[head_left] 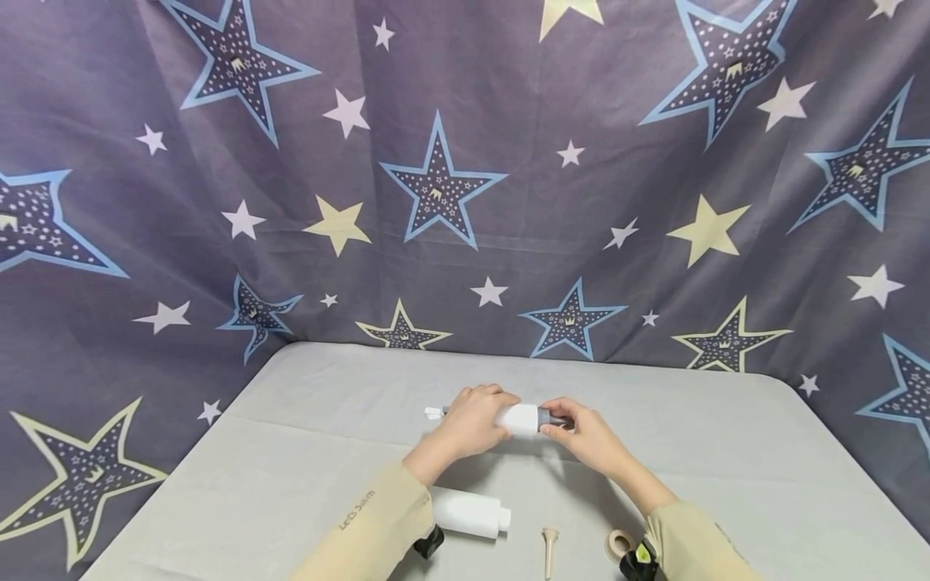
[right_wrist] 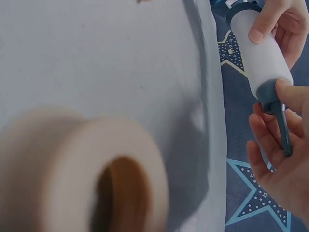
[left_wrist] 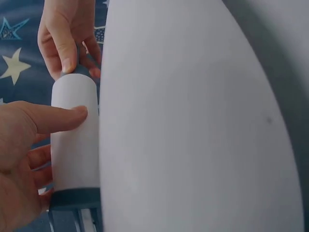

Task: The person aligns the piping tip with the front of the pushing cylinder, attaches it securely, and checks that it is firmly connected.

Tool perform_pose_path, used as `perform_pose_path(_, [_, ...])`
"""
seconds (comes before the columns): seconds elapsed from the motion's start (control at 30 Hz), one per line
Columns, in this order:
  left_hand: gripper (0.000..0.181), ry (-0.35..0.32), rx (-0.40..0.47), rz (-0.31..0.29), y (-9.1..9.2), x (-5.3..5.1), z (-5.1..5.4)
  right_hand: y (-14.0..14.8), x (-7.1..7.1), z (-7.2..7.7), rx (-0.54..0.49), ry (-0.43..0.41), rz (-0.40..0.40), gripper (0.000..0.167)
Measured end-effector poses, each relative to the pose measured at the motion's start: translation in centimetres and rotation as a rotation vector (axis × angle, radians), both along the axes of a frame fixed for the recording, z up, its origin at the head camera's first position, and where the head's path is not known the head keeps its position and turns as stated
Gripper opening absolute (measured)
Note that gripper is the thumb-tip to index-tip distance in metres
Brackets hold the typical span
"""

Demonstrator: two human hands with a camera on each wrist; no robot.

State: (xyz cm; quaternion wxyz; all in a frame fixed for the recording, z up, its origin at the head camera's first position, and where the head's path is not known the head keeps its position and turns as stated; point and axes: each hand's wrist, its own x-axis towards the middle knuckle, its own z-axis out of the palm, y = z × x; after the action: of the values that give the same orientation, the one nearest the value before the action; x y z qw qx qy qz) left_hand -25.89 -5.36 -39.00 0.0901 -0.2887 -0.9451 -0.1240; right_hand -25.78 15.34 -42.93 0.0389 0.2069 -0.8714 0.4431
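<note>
Okay, head view: left hand (head_left: 474, 421) wraps the white plastic cylinder with dark grey end fittings (head_left: 520, 420), thumb on the near side, and right hand (head_left: 587, 437) pinches the dark grey tapered nozzle (head_left: 544, 417) at its right end. Cylinder is held sideways above the pale grey cloth-covered table (head_left: 305, 452); a small white tip (head_left: 433, 413) pokes out left. On the table, white plastic bottle (head_left: 468, 514) lies beside the left sleeve (head_left: 370, 524), light wooden tee-shaped peg (head_left: 550, 551) right of that, and a beige ring-shaped roll (head_left: 619, 544) by the right wrist. Star-print grey curtain (head_left: 508, 202) behind.

Left wrist view: left thumb lies across the white barrel, other fingers behind it; right fingers grasp the far end. Slotted dark collar (left_wrist: 75, 199) at the near end. Large white curved surface (left_wrist: 193, 116) fills the right side.

Right wrist view: right thumb and fingers hold the nozzle base, slim stem (right_wrist: 283, 130) running over the palm. Roll looms blurred, lower left.
</note>
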Motion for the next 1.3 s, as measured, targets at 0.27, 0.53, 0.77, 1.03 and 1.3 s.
perform_pose_path(0.27, [0.043,0.039,0.0,0.014,0.2,-0.6,-0.7,0.2,-0.6,0.3,0.085,0.026,0.049,0.031])
perform_pose_path(0.53, [0.039,0.07,-0.03,0.029,0.7,-1.3,-2.0,0.2,-1.3,0.1,0.173,0.022,0.064,0.027])
perform_pose_path(0.77, [0.04,0.081,-0.005,0.013,0.7,-2.0,-3.1,0.0,-1.8,-0.3,0.215,0.025,0.069,0.025])
perform_pose_path(1.03, [0.042,0.005,-0.044,0.054,0.9,-1.7,-3.0,-0.1,-2.1,-1.0,0.254,0.007,0.08,0.025])
perform_pose_path(1.3, [0.047,-0.005,-0.06,0.057,0.9,-1.8,-3.2,-0.1,-2.3,-1.4,0.259,-0.001,0.069,0.026])
